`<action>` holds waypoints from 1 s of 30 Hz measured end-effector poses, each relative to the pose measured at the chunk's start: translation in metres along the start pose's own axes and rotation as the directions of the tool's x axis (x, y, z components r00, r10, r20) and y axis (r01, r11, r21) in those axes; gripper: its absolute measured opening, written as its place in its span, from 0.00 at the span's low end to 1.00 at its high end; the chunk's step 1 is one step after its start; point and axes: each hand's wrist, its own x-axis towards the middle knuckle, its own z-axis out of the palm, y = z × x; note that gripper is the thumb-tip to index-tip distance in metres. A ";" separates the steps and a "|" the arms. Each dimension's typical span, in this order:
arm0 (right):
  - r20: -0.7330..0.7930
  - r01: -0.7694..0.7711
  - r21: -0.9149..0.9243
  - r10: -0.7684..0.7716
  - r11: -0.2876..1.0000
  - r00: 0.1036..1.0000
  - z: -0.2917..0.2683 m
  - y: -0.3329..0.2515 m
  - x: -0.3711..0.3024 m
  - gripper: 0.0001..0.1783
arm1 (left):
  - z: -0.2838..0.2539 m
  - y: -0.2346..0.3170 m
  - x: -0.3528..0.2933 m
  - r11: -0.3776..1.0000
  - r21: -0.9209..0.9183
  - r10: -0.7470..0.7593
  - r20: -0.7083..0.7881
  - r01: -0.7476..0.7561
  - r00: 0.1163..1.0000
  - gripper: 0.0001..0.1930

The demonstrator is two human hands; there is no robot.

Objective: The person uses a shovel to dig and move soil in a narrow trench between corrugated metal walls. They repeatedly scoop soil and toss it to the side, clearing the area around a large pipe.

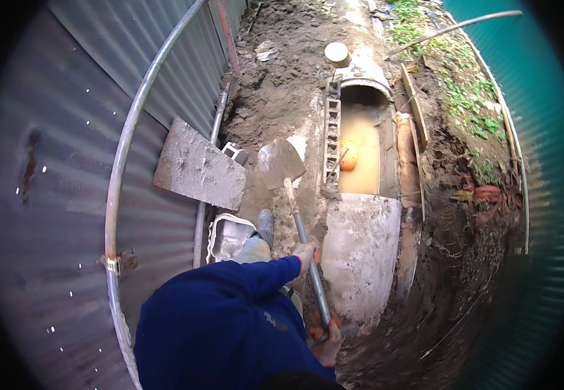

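Note:
My left hand (306,255), in a light glove with an orange palm, is wrapped round the middle of a shovel's (310,261) grey shaft. Lower down, my right hand (329,343) grips the shaft's end at the crosswise handle. The square, mud-caked shovel blade (281,164) points away from me, over the dirt; I cannot tell whether it touches the ground. No load shows on it. To the right, a large concrete pipe (363,250) has an opening full of murky yellow-brown water (363,159), where an orange round object (347,155) sits at the left side.
Hollow blocks (332,140) line the opening's left edge, with a pale bucket (338,54) beyond. A mortar-covered board (201,166) and a metal tray (230,237) lie left. Corrugated sheets (67,208) with a bent metal pipe (121,162) stand left; a green fence (542,130) stands right.

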 end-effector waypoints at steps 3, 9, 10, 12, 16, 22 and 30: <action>0.093 -0.117 -0.013 0.118 0.993 0.989 0.112 -0.014 0.053 0.29 | -0.021 0.091 0.030 0.994 -0.105 0.044 0.022 -0.041 0.999 0.13; 0.085 -0.190 -0.077 0.197 0.979 0.977 0.318 0.022 0.178 0.14 | -0.063 0.214 0.064 0.880 -0.457 -0.081 0.124 0.129 0.989 0.10; 0.104 -0.258 -0.023 0.259 0.966 0.960 0.342 0.028 0.204 0.13 | -0.074 0.229 0.063 0.832 -0.497 -0.137 0.243 0.245 0.960 0.11; 0.204 -0.271 0.011 0.263 0.963 0.943 0.381 0.050 0.259 0.11 | -0.101 0.265 0.060 0.851 -0.458 -0.065 0.397 0.258 0.916 0.14; 0.168 -0.486 0.010 0.477 0.874 0.863 0.373 0.076 0.326 0.10 | -0.136 0.296 0.025 0.999 -0.022 0.044 0.199 -0.040 0.979 0.26; 0.050 -0.532 0.063 0.530 0.844 0.847 0.329 0.119 0.346 0.14 | -0.120 0.237 -0.003 0.841 0.536 0.183 -0.155 -0.073 0.971 0.38; 0.133 -0.679 -0.040 0.677 0.733 0.724 0.277 0.043 0.368 0.25 | -0.031 0.187 -0.029 0.933 0.333 0.171 -0.081 -0.135 0.982 0.29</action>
